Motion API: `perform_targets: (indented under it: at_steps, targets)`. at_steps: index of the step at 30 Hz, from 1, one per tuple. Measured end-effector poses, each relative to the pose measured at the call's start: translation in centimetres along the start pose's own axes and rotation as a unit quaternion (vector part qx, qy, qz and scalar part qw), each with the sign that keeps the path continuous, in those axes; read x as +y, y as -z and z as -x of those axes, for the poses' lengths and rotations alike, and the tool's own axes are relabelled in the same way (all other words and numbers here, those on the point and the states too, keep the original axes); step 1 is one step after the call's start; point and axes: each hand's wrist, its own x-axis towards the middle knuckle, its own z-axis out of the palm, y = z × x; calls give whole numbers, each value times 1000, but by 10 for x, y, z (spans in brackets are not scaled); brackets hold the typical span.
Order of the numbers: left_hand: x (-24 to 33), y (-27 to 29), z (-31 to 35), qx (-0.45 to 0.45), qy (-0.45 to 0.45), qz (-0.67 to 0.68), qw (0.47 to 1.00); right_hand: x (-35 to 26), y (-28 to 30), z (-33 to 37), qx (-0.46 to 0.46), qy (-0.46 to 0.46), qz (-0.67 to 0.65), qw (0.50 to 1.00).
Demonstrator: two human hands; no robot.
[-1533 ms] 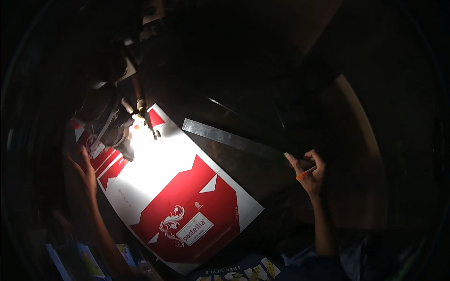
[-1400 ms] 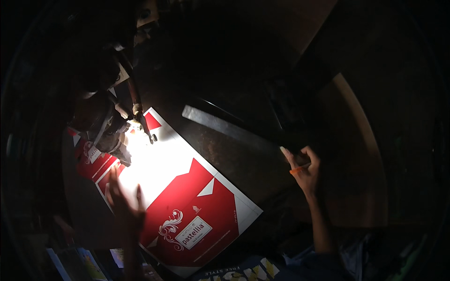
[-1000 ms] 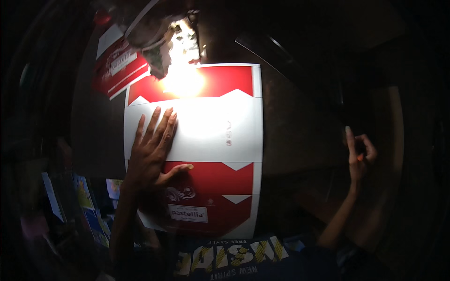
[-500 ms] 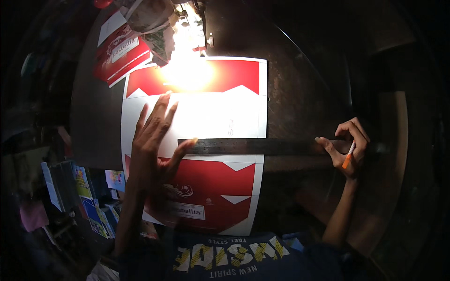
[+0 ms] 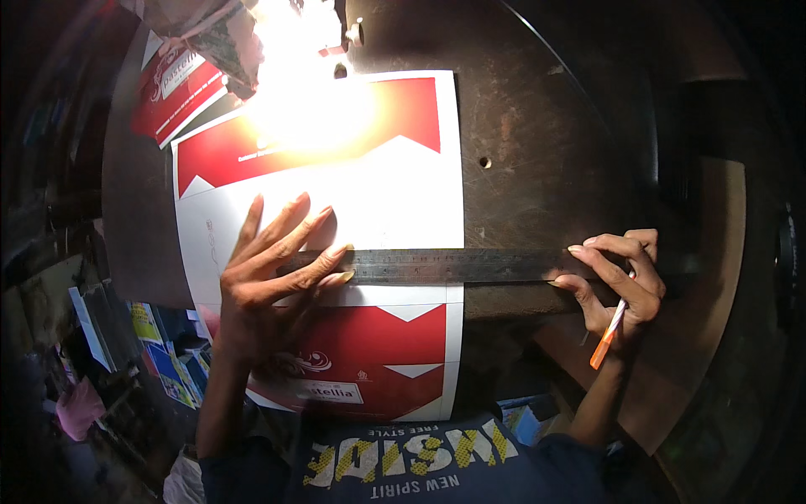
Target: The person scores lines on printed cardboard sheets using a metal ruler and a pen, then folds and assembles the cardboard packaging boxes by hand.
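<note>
A dark metal ruler (image 5: 411,265) lies across a large red and white printed sheet (image 5: 403,332) with angular cut shapes, and its right part reaches past the sheet's edge. My left hand (image 5: 273,273) lies flat with fingers spread on the sheet, thumb and forefinger resting over the ruler's left part. At the ruler's right part, my right hand (image 5: 625,281) has its thumb and forefinger at the two long edges. Tucked in the same hand is a slim white pen (image 5: 608,336) with an orange end, pointing down toward me.
A bright lamp (image 5: 306,76) glares over the sheet's top. Another red and white printed piece (image 5: 180,92) lies at the far left, beside a crumpled bag-like cover (image 5: 214,42). The dark tabletop (image 5: 537,168) has a small hole. Booklets (image 5: 172,370) stand lower left.
The sheet has shifted left and turned slightly. My left hand has moved a little left and down onto the ruler. My right fingers have moved closer around the ruler's right part.
</note>
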Motion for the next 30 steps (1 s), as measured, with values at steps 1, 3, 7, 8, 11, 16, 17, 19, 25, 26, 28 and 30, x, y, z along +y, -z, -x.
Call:
perform_targets:
  at_steps: [1, 3, 7, 8, 11, 16, 17, 19, 25, 26, 28, 30]
  targets:
    - [0, 6, -3, -8, -8, -14, 1000, -3, 0, -4, 3, 5, 2, 1000]
    - [-4, 11, -2, -18, -11, -12, 1000, -7, 0, -8, 7, 12, 7, 1000]
    - [-8, 17, 1, -22, -5, 28, 999, -9, -3, -11, 0, 22, 6, 1000]
    - [-7, 19, 0, -24, -3, 29, 999, -9, -4, -11, 1, 28, 8, 1000]
    - [-5, 20, 0, -43, -2, -23, 999, -10, -7, -13, -3, 32, 10, 999]
    - [-7, 17, -1, -28, -11, -19, 999, -11, -7, -13, -4, 31, 5, 999]
    - [-6, 18, -1, -29, -9, -19, 999, -11, -7, -13, -3, 30, 8, 1000]
    - [-6, 17, -3, -28, -14, -24, 999, -12, -7, -15, -7, 29, 11, 999]
    - [-7, 19, -1, -45, -3, -28, 999, -7, -11, -15, -4, 68, 16, 998]
    - [-6, 19, 0, -46, 0, -29, 999, -7, -13, -15, -3, 67, 16, 998]
    - [-7, 22, 3, -45, 7, -30, 999, -8, -14, -15, -2, 69, 8, 998]
    - [-5, 20, 1, -52, 10, -31, 998, -9, -11, -15, 3, 55, 23, 998]
